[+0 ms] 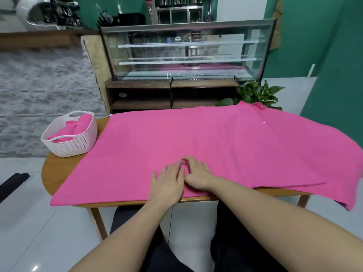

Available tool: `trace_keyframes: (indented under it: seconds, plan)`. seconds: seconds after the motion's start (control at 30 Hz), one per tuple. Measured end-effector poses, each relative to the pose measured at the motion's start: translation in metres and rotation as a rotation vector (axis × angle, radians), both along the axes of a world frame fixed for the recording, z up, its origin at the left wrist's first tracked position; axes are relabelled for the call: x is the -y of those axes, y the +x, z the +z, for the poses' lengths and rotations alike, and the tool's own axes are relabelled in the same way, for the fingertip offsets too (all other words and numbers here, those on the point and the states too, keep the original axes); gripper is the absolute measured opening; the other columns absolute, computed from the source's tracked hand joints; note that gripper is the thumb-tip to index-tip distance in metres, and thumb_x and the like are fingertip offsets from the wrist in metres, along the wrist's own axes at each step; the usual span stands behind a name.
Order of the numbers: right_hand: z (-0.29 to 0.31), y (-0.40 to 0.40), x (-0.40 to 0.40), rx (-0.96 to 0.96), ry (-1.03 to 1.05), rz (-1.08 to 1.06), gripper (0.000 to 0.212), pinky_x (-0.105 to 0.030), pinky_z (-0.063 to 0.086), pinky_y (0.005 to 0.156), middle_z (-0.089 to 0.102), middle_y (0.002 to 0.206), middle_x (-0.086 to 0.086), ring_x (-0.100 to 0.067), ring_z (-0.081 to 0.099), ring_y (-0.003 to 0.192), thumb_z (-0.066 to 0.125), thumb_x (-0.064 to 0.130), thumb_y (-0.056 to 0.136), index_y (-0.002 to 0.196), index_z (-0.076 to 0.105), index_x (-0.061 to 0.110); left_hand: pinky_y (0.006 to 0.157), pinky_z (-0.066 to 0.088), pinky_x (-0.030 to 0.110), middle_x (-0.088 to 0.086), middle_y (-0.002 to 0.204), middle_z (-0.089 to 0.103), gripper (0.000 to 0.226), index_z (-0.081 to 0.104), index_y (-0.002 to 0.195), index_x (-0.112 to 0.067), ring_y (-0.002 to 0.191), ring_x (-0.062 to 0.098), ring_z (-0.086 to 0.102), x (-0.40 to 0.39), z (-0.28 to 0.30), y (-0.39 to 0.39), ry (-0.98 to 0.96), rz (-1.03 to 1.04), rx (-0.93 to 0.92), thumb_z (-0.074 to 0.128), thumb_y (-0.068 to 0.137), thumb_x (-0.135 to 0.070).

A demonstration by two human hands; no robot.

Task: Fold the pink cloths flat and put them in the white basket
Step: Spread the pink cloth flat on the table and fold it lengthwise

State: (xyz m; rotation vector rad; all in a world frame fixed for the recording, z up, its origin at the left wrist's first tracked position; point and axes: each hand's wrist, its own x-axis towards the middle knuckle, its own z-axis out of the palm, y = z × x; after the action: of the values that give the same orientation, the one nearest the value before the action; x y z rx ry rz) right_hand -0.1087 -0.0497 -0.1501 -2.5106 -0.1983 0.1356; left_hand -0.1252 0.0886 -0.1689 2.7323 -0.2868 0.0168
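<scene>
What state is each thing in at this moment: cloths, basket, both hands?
Large pink cloth: spread over the table, right end hanging off.
White basket: upright, holding pink cloths.
Left hand: flat, pressing the cloth.
Right hand: fingers curled, resting on the cloth; grip unclear.

Bright, even light — soft focus, edges warped

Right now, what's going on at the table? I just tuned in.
A person has a large pink cloth spread over the wooden table, its right end hanging off the edge. The left hand lies flat on it near the front edge; the right hand rests beside it, fingers bent. The white basket at the left already holds pink cloth.
</scene>
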Motion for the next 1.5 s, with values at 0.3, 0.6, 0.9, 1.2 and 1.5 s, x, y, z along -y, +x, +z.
trace_keyframes:
  seconds: [0.3,0.6,0.9,1.2,1.5]
  plan:
    - [-0.011,-0.035,0.126,-0.013,-0.468,-0.245,0.057,-0.068,-0.008,0.114,0.001,0.164,0.018,-0.025,-0.002,0.153,0.012,0.065,0.098,0.153,0.010,0.049,0.122,0.001,0.052,-0.007,0.166,0.005,0.061,0.013,0.155,-0.042,0.153,0.016,0.001,0.006,-0.004,0.003,0.260,-0.061,-0.006,0.015,0.098,-0.064]
    - [-0.009,-0.067,0.184,-0.055,-0.486,-0.359,0.069,-0.073,-0.012,0.109,-0.005,0.164,0.016,-0.017,-0.008,0.152,0.005,0.079,0.088,0.152,-0.003,0.052,0.122,0.002,0.051,-0.008,0.166,0.005,0.061,0.012,0.155,-0.045,0.153,0.015,0.003,0.011,-0.006,0.003,0.285,-0.061,-0.017,0.014,0.097,-0.065]
    - [-0.011,-0.091,0.240,-0.107,-0.442,-0.489,0.068,-0.074,-0.011,0.109,-0.011,0.162,0.019,-0.017,-0.012,0.151,0.005,0.079,0.089,0.151,-0.003,0.053,0.122,0.000,0.051,-0.008,0.166,0.002,0.062,0.010,0.155,-0.044,0.153,0.015,0.000,0.013,-0.003,0.003,0.298,-0.070,-0.048,0.013,0.097,-0.065]
    - [-0.011,-0.109,0.240,0.028,-0.480,-0.389,0.062,-0.067,-0.015,0.112,0.000,0.164,0.015,-0.019,-0.012,0.152,0.011,0.073,0.094,0.152,0.006,0.052,0.121,-0.005,0.054,-0.021,0.162,0.012,0.097,0.025,0.148,-0.052,0.150,0.002,0.002,-0.003,0.001,-0.006,0.163,-0.360,-0.023,0.008,0.065,-0.099]
    - [0.006,-0.088,0.156,0.175,-0.443,0.127,0.050,-0.053,0.008,0.121,0.017,0.163,0.015,-0.014,0.008,0.151,0.032,0.052,0.103,0.152,0.026,0.046,0.122,0.011,0.046,-0.027,0.149,0.032,0.082,0.042,0.141,-0.049,0.141,-0.005,0.025,-0.013,0.004,-0.009,0.121,-0.458,0.034,0.016,0.076,-0.091]
